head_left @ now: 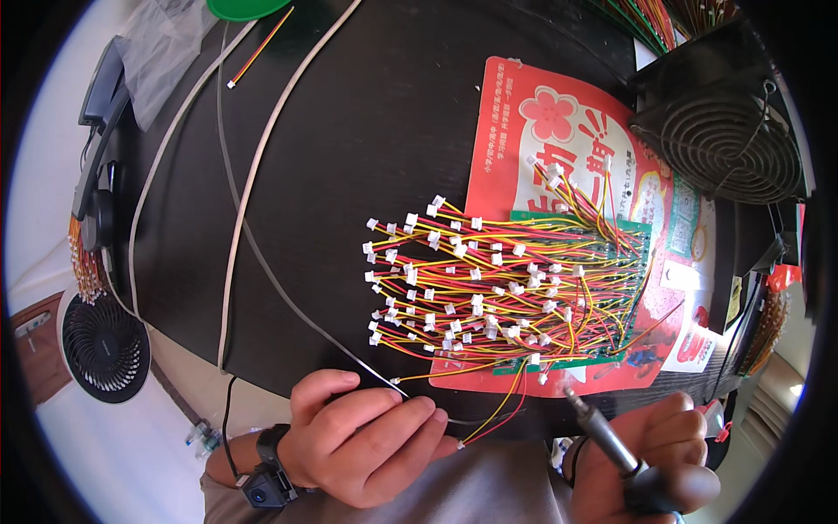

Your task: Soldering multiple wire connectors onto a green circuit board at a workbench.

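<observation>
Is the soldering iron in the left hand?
No, the right hand holds the soldering iron, while the left hand pinches a thin grey wire.

Your grey-brown shirt point(476, 489), bottom centre.
At lower left, your black strap point(271, 443) carries a boxy camera point(264, 492), round-lensed, with a thin black cable point(228, 419); a dark band point(572, 460) shows at lower right.

The green circuit board point(644, 234) lies flat, and I see red, yellow and dark leads point(419, 301) crowding off it, mostly leftward, ending in small white plugs point(429, 321). The soldering iron point(609, 439) slants up-left, its metal tip just short of the board's near edge. A thin grey wire point(301, 312) curves loosely down on the left.
</observation>
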{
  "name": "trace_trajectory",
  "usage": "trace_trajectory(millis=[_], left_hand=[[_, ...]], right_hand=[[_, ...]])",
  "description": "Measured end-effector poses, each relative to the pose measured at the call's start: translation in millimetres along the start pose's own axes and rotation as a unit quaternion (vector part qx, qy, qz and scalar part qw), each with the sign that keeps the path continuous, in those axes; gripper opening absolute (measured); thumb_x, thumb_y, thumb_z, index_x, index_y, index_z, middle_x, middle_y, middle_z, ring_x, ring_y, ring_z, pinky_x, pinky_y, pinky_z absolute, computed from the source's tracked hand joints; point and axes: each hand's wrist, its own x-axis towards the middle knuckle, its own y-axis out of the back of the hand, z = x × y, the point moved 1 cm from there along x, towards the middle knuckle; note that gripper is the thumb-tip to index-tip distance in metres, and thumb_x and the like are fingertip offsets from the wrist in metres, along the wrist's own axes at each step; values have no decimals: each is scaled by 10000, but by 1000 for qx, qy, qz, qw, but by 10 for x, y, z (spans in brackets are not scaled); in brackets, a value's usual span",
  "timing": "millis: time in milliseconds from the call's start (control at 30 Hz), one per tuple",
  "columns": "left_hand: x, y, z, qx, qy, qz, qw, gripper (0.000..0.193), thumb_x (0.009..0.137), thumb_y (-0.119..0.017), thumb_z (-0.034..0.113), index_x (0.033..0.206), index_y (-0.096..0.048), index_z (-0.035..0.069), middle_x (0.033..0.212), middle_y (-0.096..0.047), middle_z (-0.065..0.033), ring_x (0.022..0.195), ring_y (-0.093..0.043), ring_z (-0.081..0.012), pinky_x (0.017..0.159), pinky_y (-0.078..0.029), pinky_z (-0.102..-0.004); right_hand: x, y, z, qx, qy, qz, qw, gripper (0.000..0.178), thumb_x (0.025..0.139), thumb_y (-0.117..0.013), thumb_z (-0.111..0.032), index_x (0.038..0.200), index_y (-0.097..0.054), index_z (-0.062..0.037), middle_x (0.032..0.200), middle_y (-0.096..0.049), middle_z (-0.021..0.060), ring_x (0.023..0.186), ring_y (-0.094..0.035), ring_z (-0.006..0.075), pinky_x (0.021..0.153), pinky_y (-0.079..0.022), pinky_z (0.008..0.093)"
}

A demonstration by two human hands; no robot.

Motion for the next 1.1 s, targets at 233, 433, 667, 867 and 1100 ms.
trace_trajectory(millis=[233,433,667,867,1100], left_hand=[[-124,124,-154,-50,-108,-30,992,157,734,-735,123,878,-679,150,945,-654,23,769,-580,-117,735,-504,-300],[-23,137,-133,-184,-30,11,982,207,709,-765,60,837,-605,92,826,-670,-38,615,-567,-138,543,-440,-271],[404,-211,31,-134,-66,62,987,147,710,-682,88,833,-657,13,1018,-685,-137,876,-637,-259,679,-540,-316],[469,-315,157,-89,-61,63,992,99,736,-666,113,802,-649,42,1009,-678,-102,847,-615,-233,655,-507,-296],[503,-466,358,-9,-30,68,997,64,788,-629,127,799,-630,64,953,-655,-77,809,-601,-223,642,-483,-282]], right_hand=[[136,-54,-27,-25,30,-48,998,395,976,-581,-382,1083,-523,-6,581,-420,42,500,-384,162,403,-255,294],[37,-73,15,-11,25,-25,999,355,995,-491,-366,967,-528,-15,622,-421,38,544,-367,151,452,-246,296],[7,-47,45,-35,31,22,999,314,992,-466,-337,956,-527,-31,620,-398,29,564,-351,156,484,-261,301],[-15,-116,63,-33,55,27,998,272,975,-460,-289,944,-515,-24,611,-361,13,566,-336,149,478,-239,301],[-18,-100,53,-63,55,40,996,252,965,-469,-275,936,-511,-28,608,-356,3,566,-327,141,476,-232,295]])
